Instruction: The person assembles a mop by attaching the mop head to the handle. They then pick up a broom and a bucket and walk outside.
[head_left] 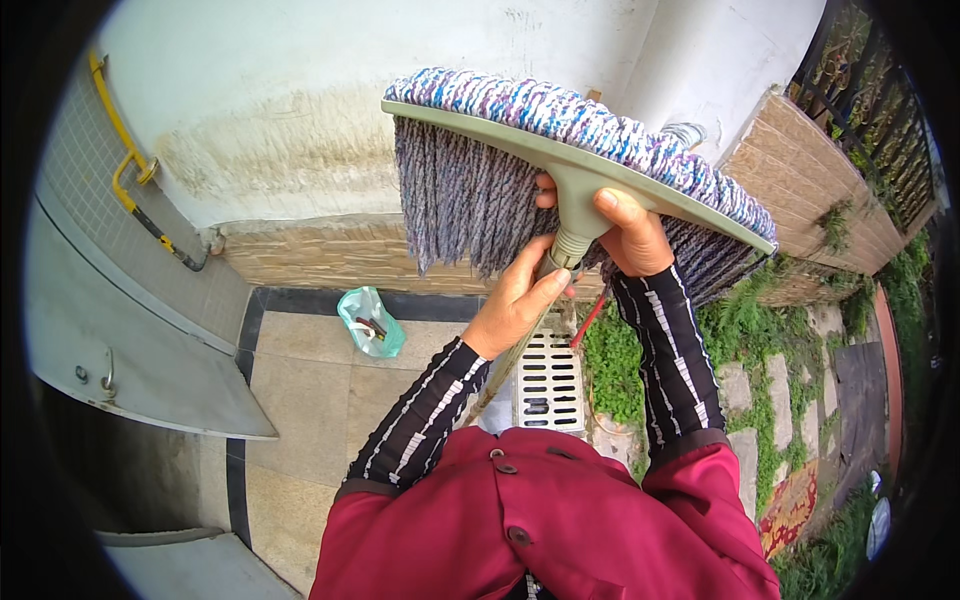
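Observation:
A wide string mop (480,115) is held up in front of me, its head tilted down to the right. Blue, white and purple yarn wraps over the top of its grey-green plastic holder, and the strands hang below. My right hand (630,235) grips the holder's neck, thumb in front and fingertips showing on the far side. Just beneath, my left hand (513,305) is closed round the top of the pole at the ribbed socket (572,243). The pole (505,372) runs down toward my body, partly hidden by my left forearm.
A clear green plastic bag (370,322) with small items inside stands on the tiles. Below my hands lies a slotted drain grate (550,375), with a red stick (590,320) beside it. A grey door (130,330) is at the left, plants and stepping stones (780,395) at the right.

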